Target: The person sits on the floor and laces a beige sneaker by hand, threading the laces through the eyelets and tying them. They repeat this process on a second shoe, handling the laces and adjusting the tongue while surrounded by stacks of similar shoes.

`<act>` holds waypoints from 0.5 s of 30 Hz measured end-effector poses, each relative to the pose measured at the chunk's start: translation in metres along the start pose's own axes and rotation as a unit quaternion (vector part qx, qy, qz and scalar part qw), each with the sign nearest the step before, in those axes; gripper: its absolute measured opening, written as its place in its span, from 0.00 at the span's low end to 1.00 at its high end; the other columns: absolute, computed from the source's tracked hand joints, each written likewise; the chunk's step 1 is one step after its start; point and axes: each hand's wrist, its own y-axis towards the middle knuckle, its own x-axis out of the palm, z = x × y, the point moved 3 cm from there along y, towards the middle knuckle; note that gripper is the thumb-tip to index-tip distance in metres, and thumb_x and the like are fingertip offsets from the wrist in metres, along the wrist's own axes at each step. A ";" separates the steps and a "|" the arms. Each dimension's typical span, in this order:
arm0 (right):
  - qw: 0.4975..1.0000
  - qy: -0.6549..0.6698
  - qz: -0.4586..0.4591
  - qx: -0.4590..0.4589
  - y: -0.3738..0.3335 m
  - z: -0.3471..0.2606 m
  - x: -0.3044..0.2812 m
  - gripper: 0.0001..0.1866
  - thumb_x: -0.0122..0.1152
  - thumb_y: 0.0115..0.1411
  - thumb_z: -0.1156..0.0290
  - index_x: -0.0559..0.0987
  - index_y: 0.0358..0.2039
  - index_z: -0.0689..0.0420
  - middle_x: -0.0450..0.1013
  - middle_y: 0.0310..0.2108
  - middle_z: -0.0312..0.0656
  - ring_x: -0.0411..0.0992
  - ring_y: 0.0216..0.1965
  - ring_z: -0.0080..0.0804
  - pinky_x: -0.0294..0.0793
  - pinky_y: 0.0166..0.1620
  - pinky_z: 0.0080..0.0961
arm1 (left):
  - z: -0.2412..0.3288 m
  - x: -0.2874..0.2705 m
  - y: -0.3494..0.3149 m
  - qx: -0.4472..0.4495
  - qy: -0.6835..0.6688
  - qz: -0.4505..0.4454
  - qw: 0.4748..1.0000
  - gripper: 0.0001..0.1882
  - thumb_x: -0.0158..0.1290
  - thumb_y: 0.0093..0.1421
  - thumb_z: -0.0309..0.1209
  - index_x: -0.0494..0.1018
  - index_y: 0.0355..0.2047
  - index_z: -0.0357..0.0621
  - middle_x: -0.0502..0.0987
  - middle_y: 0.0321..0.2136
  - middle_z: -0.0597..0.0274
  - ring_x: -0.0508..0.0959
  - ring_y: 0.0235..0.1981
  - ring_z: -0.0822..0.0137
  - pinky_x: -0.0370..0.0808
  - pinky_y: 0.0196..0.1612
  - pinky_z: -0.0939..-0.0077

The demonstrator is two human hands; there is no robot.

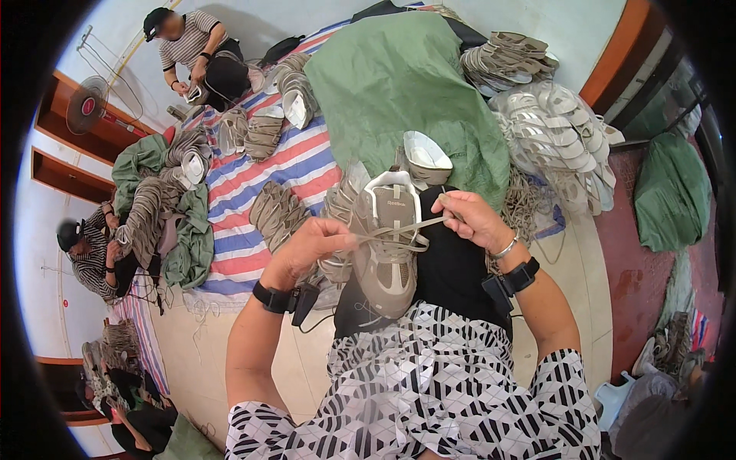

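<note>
A taupe-and-beige sneaker upper [383, 280] with a white-edged tongue rests on my lap, toe toward me. Across its throat runs a flat beige shoelace [420, 225], crossed over and drawn out to both sides. My right hand [477, 220], with a bangle at the wrist, pinches one end to the right of the upper. On the other side my left hand [314, 244] is closed at the lace, its fingertips beside the upper's edge. Just beyond stands a stack of similar uppers [336, 207], partly hidden by the one on my lap. Another upper with a white lining [427, 157] lies behind the tongue.
A green sheet [399, 69] covers a heap ahead. Bagged uppers [552, 138] and a bundle of laces [525, 201] are on the right. More uppers [276, 215] lie on a striped tarp [238, 230]. Co-workers [195, 54] sit at the left, near a fan [88, 106].
</note>
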 end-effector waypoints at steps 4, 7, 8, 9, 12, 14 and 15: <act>0.999 0.030 -0.010 0.006 0.001 0.001 -0.003 0.13 0.49 0.66 0.63 0.75 0.33 0.61 0.67 0.16 0.32 0.54 0.10 0.09 0.50 0.11 0.06 | -0.010 0.002 -0.002 0.090 0.019 -0.009 0.996 0.16 0.51 0.63 0.41 0.78 0.28 0.42 0.64 0.15 0.77 0.57 0.16 0.84 0.52 0.18 0.87; 0.999 0.033 -0.013 0.001 0.001 0.003 -0.003 0.13 0.49 0.66 0.64 0.74 0.34 0.62 0.68 0.16 0.33 0.55 0.09 0.09 0.50 0.11 0.07 | -0.021 0.004 0.001 0.061 0.000 -0.032 0.998 0.14 0.51 0.63 0.40 0.78 0.30 0.42 0.68 0.17 0.75 0.60 0.18 0.83 0.58 0.21 0.86; 0.999 0.035 -0.018 -0.003 0.001 0.003 -0.003 0.13 0.49 0.66 0.64 0.74 0.34 0.62 0.68 0.16 0.33 0.55 0.09 0.09 0.50 0.11 0.07 | -0.022 0.004 0.002 0.058 0.038 -0.010 0.998 0.14 0.51 0.63 0.40 0.78 0.31 0.42 0.68 0.18 0.75 0.62 0.18 0.83 0.59 0.21 0.86; 0.999 0.035 -0.017 -0.002 0.001 0.003 -0.003 0.13 0.49 0.66 0.64 0.74 0.34 0.62 0.68 0.16 0.34 0.55 0.09 0.09 0.50 0.11 0.07 | -0.018 0.002 0.002 0.126 0.077 0.074 0.986 0.13 0.52 0.62 0.39 0.78 0.33 0.41 0.70 0.19 0.75 0.63 0.19 0.82 0.61 0.22 0.85; 0.999 0.033 -0.014 -0.001 0.001 0.003 -0.003 0.13 0.49 0.66 0.64 0.75 0.34 0.62 0.69 0.17 0.35 0.55 0.09 0.09 0.50 0.11 0.07 | -0.005 0.007 -0.007 0.247 0.167 0.295 0.908 0.12 0.55 0.60 0.36 0.77 0.38 0.41 0.72 0.22 0.75 0.68 0.22 0.79 0.66 0.25 0.81; 1.000 0.025 -0.014 0.002 0.002 0.003 -0.003 0.13 0.49 0.66 0.64 0.74 0.34 0.62 0.70 0.17 0.36 0.55 0.09 0.10 0.50 0.11 0.07 | 0.001 0.017 -0.014 0.285 0.150 0.328 0.888 0.14 0.58 0.56 0.34 0.76 0.41 0.42 0.73 0.23 0.74 0.70 0.23 0.74 0.68 0.27 0.77; 0.999 0.031 -0.016 -0.005 0.002 0.002 -0.003 0.13 0.49 0.66 0.64 0.74 0.34 0.62 0.70 0.17 0.36 0.55 0.09 0.10 0.50 0.11 0.07 | 0.007 0.027 -0.017 0.323 0.257 0.312 0.855 0.14 0.59 0.54 0.33 0.77 0.39 0.44 0.73 0.22 0.73 0.71 0.23 0.72 0.68 0.27 0.77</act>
